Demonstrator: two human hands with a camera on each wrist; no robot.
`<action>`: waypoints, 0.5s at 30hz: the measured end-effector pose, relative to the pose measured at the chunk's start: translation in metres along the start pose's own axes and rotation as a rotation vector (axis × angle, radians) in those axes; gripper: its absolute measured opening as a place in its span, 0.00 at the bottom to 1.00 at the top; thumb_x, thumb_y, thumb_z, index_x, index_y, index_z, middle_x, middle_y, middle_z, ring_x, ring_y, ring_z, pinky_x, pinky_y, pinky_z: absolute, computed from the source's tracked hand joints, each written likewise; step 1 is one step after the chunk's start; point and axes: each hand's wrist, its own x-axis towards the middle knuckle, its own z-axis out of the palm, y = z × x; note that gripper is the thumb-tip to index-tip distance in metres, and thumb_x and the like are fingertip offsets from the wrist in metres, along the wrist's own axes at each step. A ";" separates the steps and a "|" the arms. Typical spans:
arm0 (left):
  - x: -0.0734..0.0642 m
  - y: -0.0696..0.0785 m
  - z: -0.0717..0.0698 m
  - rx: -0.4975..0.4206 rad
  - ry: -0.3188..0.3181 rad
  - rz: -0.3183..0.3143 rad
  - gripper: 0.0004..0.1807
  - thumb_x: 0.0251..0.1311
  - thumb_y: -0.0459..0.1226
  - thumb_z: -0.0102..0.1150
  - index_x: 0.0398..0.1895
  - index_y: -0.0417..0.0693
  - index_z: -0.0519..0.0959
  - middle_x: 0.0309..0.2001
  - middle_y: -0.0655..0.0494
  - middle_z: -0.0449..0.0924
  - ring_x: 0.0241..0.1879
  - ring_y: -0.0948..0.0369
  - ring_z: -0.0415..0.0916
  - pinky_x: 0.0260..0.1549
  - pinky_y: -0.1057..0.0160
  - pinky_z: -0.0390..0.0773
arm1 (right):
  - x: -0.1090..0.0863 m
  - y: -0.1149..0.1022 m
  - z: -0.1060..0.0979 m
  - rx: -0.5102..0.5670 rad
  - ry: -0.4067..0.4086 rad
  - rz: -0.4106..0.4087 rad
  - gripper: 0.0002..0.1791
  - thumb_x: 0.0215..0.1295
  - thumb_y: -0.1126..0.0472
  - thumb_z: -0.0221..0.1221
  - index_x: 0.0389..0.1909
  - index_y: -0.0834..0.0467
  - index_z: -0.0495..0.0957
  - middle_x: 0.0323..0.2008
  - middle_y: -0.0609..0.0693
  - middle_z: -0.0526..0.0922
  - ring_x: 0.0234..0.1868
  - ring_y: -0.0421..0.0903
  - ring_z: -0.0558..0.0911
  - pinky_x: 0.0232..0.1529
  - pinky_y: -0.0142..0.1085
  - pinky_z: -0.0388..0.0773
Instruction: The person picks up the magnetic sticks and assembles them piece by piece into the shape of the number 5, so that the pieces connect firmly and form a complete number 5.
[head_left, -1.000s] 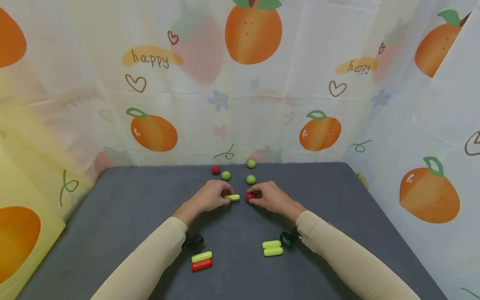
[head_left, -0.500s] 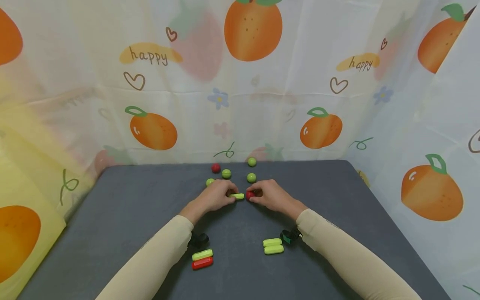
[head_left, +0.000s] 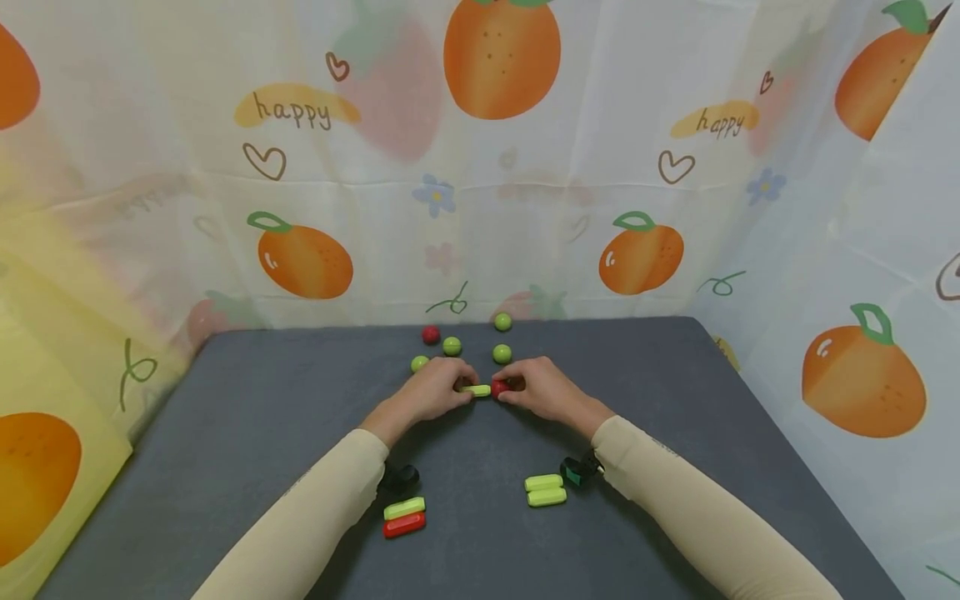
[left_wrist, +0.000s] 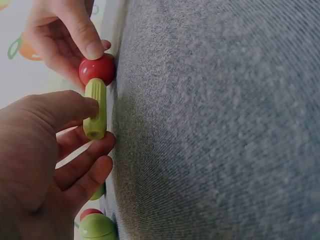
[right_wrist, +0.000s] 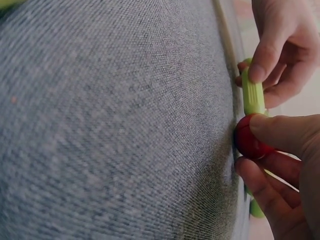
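Between thumb and fingers, my left hand pinches a yellow-green magnetic stick, a short ribbed bar. My right hand pinches a red ball just above or on the dark table. One end of the stick meets the red ball in both wrist views. Behind the hands lie green balls and another red ball; one green ball is partly hidden by the left hand.
Nearer the front, a yellow-green stick lies against a red stick at left. Two yellow-green sticks lie side by side at right. A fruit-print curtain hangs behind the table.
My left hand has moved right with the stick, closing the gap to the red ball until they touch. A green ball behind the left hand has come into view. The right hand stays nearly still.
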 end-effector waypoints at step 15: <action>-0.025 -0.022 -0.047 -0.058 0.122 -0.123 0.18 0.73 0.35 0.71 0.63 0.41 0.86 0.54 0.46 0.86 0.50 0.52 0.82 0.52 0.47 0.83 | -0.001 -0.002 -0.001 0.011 -0.008 0.029 0.19 0.74 0.59 0.72 0.62 0.54 0.88 0.50 0.46 0.89 0.45 0.40 0.86 0.49 0.40 0.85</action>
